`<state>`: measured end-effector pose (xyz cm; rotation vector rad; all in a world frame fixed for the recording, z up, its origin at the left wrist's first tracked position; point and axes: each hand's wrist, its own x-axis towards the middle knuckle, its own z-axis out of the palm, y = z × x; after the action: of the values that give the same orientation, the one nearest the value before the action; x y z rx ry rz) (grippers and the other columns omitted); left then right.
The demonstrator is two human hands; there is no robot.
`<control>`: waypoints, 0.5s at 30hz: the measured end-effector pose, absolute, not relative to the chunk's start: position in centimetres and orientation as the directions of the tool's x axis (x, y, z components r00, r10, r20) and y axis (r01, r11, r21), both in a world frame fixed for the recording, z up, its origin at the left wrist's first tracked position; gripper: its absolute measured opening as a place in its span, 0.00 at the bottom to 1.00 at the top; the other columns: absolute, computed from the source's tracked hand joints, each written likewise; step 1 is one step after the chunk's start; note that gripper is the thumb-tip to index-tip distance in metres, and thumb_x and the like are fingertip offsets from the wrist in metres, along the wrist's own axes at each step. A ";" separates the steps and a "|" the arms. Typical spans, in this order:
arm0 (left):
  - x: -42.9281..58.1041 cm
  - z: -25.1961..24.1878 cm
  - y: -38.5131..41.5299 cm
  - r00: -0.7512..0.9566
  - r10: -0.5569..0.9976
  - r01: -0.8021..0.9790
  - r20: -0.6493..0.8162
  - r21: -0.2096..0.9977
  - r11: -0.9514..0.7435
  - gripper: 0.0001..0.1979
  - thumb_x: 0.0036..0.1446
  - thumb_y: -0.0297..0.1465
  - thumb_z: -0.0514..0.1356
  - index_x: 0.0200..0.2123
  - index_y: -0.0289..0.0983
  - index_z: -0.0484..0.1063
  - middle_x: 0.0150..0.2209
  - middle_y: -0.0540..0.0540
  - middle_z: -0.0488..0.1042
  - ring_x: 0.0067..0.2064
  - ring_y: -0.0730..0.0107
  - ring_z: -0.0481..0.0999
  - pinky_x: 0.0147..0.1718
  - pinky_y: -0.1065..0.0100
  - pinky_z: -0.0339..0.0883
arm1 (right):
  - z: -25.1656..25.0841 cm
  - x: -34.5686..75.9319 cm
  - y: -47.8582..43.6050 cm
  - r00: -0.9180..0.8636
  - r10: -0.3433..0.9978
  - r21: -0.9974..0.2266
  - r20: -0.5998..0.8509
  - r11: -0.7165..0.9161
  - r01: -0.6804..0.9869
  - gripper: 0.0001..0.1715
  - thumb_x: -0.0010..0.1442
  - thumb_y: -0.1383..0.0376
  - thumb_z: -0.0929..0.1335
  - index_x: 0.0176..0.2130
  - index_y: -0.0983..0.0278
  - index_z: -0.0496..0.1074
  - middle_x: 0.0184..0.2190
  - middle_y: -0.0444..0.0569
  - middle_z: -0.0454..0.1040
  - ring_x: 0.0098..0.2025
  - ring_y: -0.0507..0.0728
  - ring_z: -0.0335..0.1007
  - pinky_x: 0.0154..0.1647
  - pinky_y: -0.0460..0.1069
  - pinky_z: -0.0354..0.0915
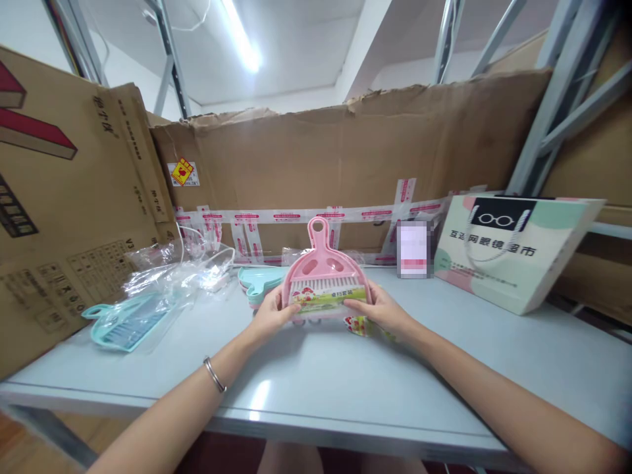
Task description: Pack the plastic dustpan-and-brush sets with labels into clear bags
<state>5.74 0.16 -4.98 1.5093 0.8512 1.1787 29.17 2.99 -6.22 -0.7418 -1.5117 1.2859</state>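
Observation:
Between my two hands a pink dustpan [323,255] is held upright, its looped handle pointing up. A brush with pale bristles [326,283] lies in it, and a printed label card [323,299] with red mushrooms covers its lower front. My left hand [274,313] grips the left edge, thumb on the card. On the right edge, my right hand [380,311] holds on in the same way. Below it on the table is another printed card [363,326], partly hidden. Behind my left hand sit stacked teal dustpans [259,282].
At the left lies a teal dustpan with a brush [131,322] in clear plastic, near crumpled clear bags [168,266]. A paper gift bag [508,250] stands at the right, beside a blurred upright card [415,250]. Large cardboard boxes [296,164] wall the back and left of the table [306,368].

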 end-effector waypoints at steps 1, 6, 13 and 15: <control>5.7 -5.1 0.2 0.285 0.923 -0.055 0.259 0.966 -0.254 0.27 0.44 0.36 0.65 0.47 0.33 0.63 0.38 0.41 0.74 0.31 0.66 0.75 0.27 0.66 0.70 | -6.3 29.2 3.0 -0.346 0.892 -0.956 0.291 0.256 -0.143 0.29 0.46 0.63 0.72 0.48 0.62 0.64 0.46 0.49 0.73 0.47 0.55 0.69 0.51 0.53 0.63; 5.5 -5.6 0.4 0.267 0.928 -0.069 0.259 0.966 -0.249 0.29 0.42 0.35 0.66 0.48 0.34 0.63 0.42 0.40 0.74 0.34 0.64 0.75 0.30 0.65 0.71 | -6.3 29.4 2.8 -0.361 0.881 -0.951 0.307 0.270 -0.149 0.32 0.46 0.62 0.72 0.50 0.62 0.63 0.46 0.49 0.73 0.48 0.56 0.69 0.51 0.53 0.63; 5.3 -5.4 0.2 0.247 0.931 -0.058 0.268 0.963 -0.262 0.27 0.40 0.34 0.67 0.46 0.35 0.66 0.44 0.42 0.74 0.43 0.59 0.74 0.40 0.62 0.69 | -5.9 28.9 1.8 -0.344 0.876 -0.941 0.339 0.325 -0.100 0.32 0.46 0.60 0.72 0.50 0.62 0.64 0.48 0.50 0.72 0.50 0.58 0.67 0.52 0.55 0.62; 5.4 -5.4 0.1 0.248 0.931 -0.064 0.268 0.963 -0.260 0.27 0.40 0.33 0.67 0.45 0.35 0.67 0.44 0.42 0.74 0.45 0.58 0.73 0.42 0.62 0.67 | -6.2 28.6 1.5 -0.291 0.886 -0.932 0.362 0.355 -0.078 0.31 0.46 0.59 0.72 0.50 0.61 0.64 0.50 0.50 0.70 0.52 0.58 0.65 0.53 0.55 0.61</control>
<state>5.36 0.10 -5.36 1.4902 0.8542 1.2163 28.63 1.45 -6.18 -0.7506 -1.5619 1.1445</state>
